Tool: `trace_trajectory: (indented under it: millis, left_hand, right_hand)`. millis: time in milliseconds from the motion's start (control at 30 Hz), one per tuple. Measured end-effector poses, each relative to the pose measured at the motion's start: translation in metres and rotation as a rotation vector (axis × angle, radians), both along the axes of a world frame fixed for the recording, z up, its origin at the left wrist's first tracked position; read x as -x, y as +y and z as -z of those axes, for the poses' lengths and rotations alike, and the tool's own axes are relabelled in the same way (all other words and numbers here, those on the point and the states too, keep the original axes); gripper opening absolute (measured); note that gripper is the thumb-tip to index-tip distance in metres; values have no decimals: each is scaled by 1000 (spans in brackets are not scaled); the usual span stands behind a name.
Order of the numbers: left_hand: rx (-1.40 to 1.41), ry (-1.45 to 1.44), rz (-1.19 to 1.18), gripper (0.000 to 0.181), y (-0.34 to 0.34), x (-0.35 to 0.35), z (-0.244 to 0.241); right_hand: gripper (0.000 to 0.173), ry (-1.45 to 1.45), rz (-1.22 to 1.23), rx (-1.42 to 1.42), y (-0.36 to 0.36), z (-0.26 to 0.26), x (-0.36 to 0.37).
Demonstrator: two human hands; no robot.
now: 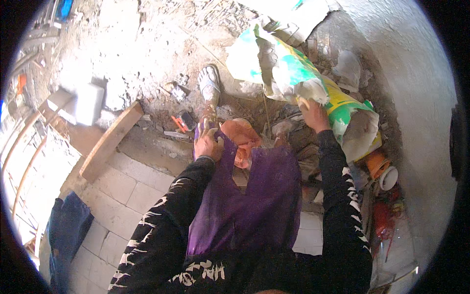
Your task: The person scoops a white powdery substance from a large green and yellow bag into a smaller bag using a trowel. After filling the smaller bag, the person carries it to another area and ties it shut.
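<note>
My right hand (316, 117) grips the edge of a torn green, yellow and white sack (297, 70). More printed sack material (339, 99) with a curled, open end extends right of that hand; whether it is the same sack I cannot tell. My left hand (208, 142) rests on the knee of my purple trousers (257, 213), fingers apart and holding nothing. Between my lower legs lies a crumpled orange plastic bag (240, 136). One foot in a flip-flop (208, 79) stands on the dusty ground; the other foot is partly hidden among debris.
A wooden board (112, 141) lies at left beside pale masonry blocks (117, 176). Dark blue cloth (69, 228) hangs or lies at lower left. An orange container (374, 163) and a white round one (388, 178) stand by the plastered wall (415, 92). An orange-and-black object (183, 122) lies near my foot.
</note>
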State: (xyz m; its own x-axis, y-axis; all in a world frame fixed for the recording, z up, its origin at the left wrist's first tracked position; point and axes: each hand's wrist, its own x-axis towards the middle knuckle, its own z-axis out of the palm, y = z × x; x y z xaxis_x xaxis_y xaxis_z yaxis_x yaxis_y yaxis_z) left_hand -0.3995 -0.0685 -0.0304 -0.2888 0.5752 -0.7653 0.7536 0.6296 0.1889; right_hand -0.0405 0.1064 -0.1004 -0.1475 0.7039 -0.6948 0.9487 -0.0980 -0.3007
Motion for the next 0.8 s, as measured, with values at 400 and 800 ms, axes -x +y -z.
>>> trace_trajectory:
  millis: [400, 800]
  left_hand:
    - [27, 5, -106, 45, -5, 23, -7]
    - [-72, -6, 48, 40, -30, 34, 25]
  right_hand:
    - [33, -152, -6, 55, 5, -34, 97]
    - [36, 368, 1292, 454, -119, -275, -91]
